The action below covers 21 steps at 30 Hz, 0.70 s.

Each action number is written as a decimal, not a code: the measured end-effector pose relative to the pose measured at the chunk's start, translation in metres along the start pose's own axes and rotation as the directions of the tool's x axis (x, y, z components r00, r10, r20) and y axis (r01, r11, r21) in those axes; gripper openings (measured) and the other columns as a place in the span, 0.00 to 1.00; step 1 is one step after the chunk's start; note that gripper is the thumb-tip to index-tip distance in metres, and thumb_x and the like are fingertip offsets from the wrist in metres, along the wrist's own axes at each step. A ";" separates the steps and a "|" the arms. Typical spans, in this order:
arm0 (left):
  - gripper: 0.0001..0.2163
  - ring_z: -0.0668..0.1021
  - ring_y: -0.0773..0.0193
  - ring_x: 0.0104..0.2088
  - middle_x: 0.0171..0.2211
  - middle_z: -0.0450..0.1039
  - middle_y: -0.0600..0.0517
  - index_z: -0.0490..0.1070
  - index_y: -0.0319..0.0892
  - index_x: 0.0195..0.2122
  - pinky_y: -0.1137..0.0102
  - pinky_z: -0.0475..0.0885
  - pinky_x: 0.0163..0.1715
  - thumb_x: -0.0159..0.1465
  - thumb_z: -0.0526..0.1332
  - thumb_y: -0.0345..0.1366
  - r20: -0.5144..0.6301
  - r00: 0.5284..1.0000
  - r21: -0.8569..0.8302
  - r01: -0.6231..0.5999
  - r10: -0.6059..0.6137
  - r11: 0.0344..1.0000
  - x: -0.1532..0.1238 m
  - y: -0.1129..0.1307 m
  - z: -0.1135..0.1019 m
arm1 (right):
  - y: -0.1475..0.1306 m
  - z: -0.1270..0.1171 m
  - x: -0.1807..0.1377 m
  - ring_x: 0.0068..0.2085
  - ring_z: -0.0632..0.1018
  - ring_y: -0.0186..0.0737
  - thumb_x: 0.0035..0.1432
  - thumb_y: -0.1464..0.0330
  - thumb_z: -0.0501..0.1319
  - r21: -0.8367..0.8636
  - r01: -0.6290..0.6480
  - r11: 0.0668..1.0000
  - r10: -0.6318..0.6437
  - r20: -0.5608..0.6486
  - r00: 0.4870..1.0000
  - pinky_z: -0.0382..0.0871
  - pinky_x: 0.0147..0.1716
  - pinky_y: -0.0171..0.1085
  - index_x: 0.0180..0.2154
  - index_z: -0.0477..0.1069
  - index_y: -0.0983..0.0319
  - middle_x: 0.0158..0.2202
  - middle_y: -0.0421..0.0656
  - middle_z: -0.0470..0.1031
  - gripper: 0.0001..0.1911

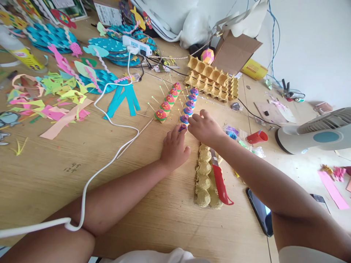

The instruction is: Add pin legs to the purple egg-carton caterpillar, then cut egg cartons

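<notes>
Two egg-carton caterpillars lie on the wooden table [55, 160]: one with green, red and pink painted bumps [168, 103], one with blue and purple bumps [189, 106]. Thin sticks with yellow tips poke out of them. My left hand [173, 148] rests on the table with its fingertips touching the nearest purple bump [182, 127]. My right hand [204, 128] is curled, fingers pinched at the same end of the blue caterpillar. What the pinch holds is too small to see.
A gold-painted carton strip [203, 179] with a red-handled knife [219, 179] lies under my right arm. Plain egg cartons [211, 76], a white cable [109, 120], a power strip [136, 45], paper scraps [52, 95], a red cup [257, 137], a phone [260, 211] and a fan [318, 132] surround them.
</notes>
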State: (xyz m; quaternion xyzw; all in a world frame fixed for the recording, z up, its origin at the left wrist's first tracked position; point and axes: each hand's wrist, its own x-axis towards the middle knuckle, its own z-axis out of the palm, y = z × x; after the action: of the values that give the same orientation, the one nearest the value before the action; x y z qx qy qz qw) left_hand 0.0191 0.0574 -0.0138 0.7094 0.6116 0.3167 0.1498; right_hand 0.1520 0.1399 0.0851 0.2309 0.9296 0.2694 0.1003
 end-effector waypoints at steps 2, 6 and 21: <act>0.30 0.66 0.43 0.64 0.69 0.58 0.39 0.61 0.40 0.65 0.49 0.66 0.61 0.60 0.62 0.32 0.005 1.000 -0.005 -0.002 0.002 1.000 0.000 0.000 0.000 | 0.000 0.000 -0.001 0.43 0.71 0.45 0.65 0.78 0.56 0.016 -0.024 1.000 0.023 0.012 1.000 0.57 0.48 0.47 0.33 0.77 0.63 0.37 0.46 0.76 0.13; 0.30 0.66 0.42 0.63 0.69 0.57 0.39 0.61 0.41 0.64 0.48 0.65 0.61 0.60 0.62 0.32 0.013 1.000 0.002 0.003 -0.003 1.000 0.000 0.000 0.000 | 0.003 0.003 -0.006 0.43 0.70 0.45 0.64 0.78 0.57 0.051 -0.066 0.997 0.064 0.031 0.997 0.56 0.49 0.47 0.35 0.76 0.62 0.39 0.47 0.76 0.11; 0.30 0.65 0.41 0.64 0.70 0.56 0.38 0.60 0.41 0.65 0.48 0.65 0.61 0.61 0.61 0.33 0.026 1.000 -0.004 -0.003 0.003 1.000 -0.001 0.001 -0.002 | 0.006 -0.014 -0.055 0.46 0.71 0.48 0.66 0.65 0.61 0.191 -0.352 0.916 0.361 -0.013 0.932 0.55 0.48 0.47 0.49 0.76 0.58 0.46 0.47 0.78 0.12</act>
State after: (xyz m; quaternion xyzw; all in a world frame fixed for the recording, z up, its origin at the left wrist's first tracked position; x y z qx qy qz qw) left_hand 0.0185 0.0558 -0.0120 0.7140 0.6080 0.3089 0.1585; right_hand 0.1980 0.1117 0.1034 0.3981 0.8950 0.2010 0.0051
